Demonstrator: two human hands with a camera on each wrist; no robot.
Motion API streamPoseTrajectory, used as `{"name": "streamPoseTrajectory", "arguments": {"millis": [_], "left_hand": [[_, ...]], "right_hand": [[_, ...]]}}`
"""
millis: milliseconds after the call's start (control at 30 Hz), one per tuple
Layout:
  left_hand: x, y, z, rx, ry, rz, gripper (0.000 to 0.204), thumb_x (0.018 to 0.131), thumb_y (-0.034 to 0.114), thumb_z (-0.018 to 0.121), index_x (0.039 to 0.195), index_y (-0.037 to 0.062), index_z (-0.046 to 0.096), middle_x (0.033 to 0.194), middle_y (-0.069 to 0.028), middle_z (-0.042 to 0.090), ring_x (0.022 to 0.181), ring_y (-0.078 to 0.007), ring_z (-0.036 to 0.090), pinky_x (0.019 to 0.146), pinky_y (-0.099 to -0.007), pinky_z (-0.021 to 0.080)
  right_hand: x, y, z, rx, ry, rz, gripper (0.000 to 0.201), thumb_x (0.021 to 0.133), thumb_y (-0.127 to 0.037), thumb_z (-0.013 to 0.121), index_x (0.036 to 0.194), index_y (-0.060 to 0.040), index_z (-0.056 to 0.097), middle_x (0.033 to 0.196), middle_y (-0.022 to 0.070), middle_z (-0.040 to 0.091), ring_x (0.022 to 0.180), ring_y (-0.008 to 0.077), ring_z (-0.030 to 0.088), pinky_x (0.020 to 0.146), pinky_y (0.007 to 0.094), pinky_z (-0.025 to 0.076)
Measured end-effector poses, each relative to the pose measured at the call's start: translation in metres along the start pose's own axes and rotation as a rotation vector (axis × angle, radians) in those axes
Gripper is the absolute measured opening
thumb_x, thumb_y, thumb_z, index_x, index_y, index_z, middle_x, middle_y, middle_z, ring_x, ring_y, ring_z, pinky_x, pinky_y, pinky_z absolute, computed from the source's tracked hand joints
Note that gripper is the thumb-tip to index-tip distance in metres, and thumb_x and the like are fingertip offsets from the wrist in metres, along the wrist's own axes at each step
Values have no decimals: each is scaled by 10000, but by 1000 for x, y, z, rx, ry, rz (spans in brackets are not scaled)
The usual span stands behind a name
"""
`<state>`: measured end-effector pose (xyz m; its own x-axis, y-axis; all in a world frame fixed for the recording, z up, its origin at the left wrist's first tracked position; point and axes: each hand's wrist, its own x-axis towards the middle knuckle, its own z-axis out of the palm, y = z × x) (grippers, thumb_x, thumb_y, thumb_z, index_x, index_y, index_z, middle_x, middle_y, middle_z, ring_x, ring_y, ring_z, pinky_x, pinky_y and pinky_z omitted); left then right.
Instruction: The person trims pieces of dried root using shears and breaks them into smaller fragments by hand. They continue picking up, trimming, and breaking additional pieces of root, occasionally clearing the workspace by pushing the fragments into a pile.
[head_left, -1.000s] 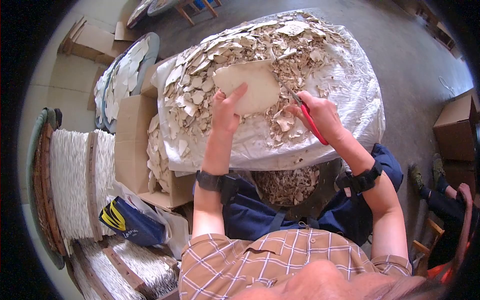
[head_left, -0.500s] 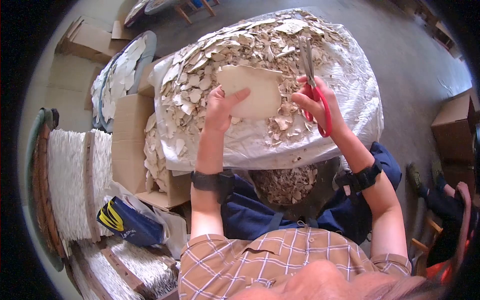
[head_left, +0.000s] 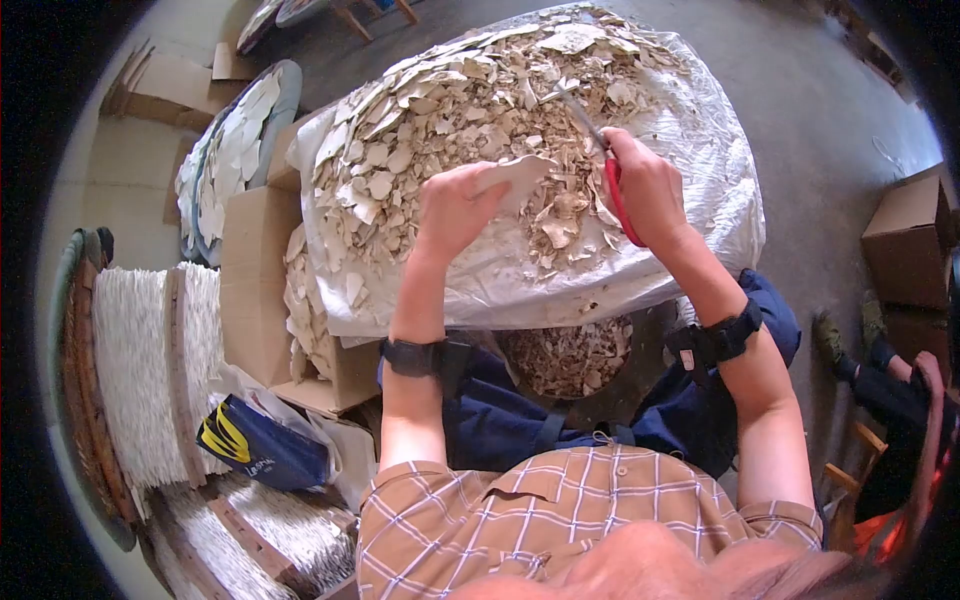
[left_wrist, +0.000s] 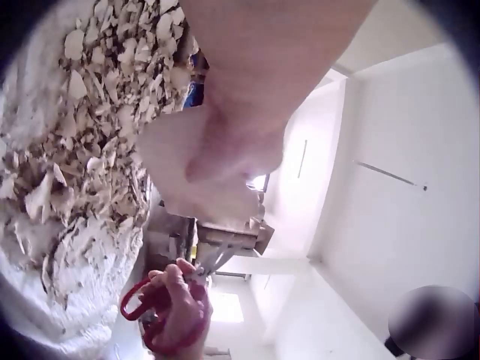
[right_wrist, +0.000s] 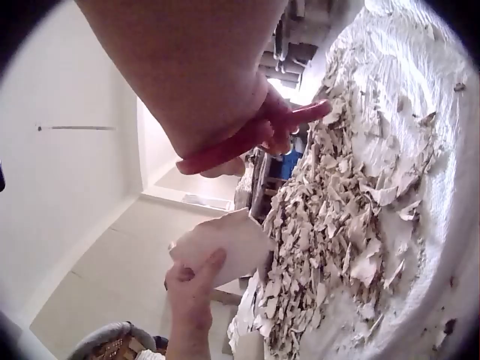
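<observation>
My left hand (head_left: 455, 205) grips a pale flat sheet piece (head_left: 515, 177) and holds it tilted edge-on over the scrap pile; it also shows as a cream slab (left_wrist: 180, 169) in the left wrist view and the same pale sheet (right_wrist: 225, 251) in the right wrist view. My right hand (head_left: 645, 185) grips red-handled scissors (head_left: 612, 195), whose metal blades point up-left past the sheet's right edge. The red handles (right_wrist: 251, 139) wrap round my right fingers. Whether the blades are apart is hard to tell.
A white sack-covered table (head_left: 700, 200) is heaped with several beige offcuts (head_left: 450, 100). Cardboard boxes (head_left: 255, 270) of scraps stand at left, beside stacked white strips (head_left: 140, 370) and a blue bag (head_left: 260, 445). A brown box (head_left: 905, 245) sits right.
The left hand has tipped the sheet from flat-facing to edge-on and lowered it. The right hand swung the scissors from upright down toward the sheet's right edge.
</observation>
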<state>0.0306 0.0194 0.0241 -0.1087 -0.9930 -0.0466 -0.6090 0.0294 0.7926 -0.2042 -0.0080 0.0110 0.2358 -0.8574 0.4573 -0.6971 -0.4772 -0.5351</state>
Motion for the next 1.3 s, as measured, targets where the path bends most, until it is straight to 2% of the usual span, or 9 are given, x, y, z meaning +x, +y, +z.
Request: {"name": "streamPoseTrajectory", "arguments": {"millis": [67,167,333,467,633,700,933,1167,1300], "left_hand": [[2,-4,-2,456,420,493,256,702,33,618,930,135,675,871,-23,657,794,-183,627,680,-307,502],[-1,-2,-10,639,650,656,333,650,12,602,944,152,672,897,-19,649,848,-232,605,731,-346,488],[-6,9,-16,695,743,745,367,629,-12,570,948,144,660,967,-8,625,924,-225,564,839,-374,429],[-7,12,-22,812,776,750,373,623,-3,583,954,151,655,959,-4,618,930,-228,551,847,-373,423],[-2,14,-22,704,845,787,263,698,5,597,944,88,642,932,-34,626,859,-202,578,778,-342,460],[-9,26,-21,-75,695,-103,152,767,74,624,898,-3,615,923,-77,626,787,-170,593,703,-300,482],[-2,2,-23,-1026,454,-186,372,733,87,654,1041,-41,490,938,-118,584,828,-194,601,702,-289,501],[-10,-14,-22,-996,329,-233,361,746,65,634,1062,-35,492,942,-105,588,825,-180,603,723,-290,510],[-18,-11,-24,-904,101,-187,271,763,70,640,1001,-29,555,892,-89,626,748,-151,623,683,-273,520]], "right_hand": [[0,5,0,-39,6,44,316,833,-292,562,1053,-71,508,753,163,584,663,324,606,586,416,473],[0,6,1,-37,-17,105,384,831,-395,551,1049,-80,519,757,165,588,695,323,607,626,422,470],[-3,-5,2,346,-265,207,464,826,-494,531,1013,-69,552,754,161,606,720,346,603,646,425,461],[-11,-16,5,704,-544,323,472,825,-524,523,954,-73,573,657,58,571,604,135,569,558,301,443],[-15,-12,9,574,-548,239,443,828,-505,528,893,-68,561,610,109,563,593,244,577,566,344,443],[-14,-11,9,436,-403,225,430,833,-492,524,846,-62,540,631,152,568,619,316,581,576,377,441],[-10,-10,2,468,-443,354,424,823,-486,538,829,-61,530,681,178,585,680,357,591,592,418,435],[-14,-7,3,345,-415,279,423,811,-464,570,970,-73,564,736,169,614,716,342,611,626,386,462],[-17,-13,-2,217,-392,-3,431,801,-464,579,970,-68,558,720,160,607,705,335,608,621,394,462]]}}
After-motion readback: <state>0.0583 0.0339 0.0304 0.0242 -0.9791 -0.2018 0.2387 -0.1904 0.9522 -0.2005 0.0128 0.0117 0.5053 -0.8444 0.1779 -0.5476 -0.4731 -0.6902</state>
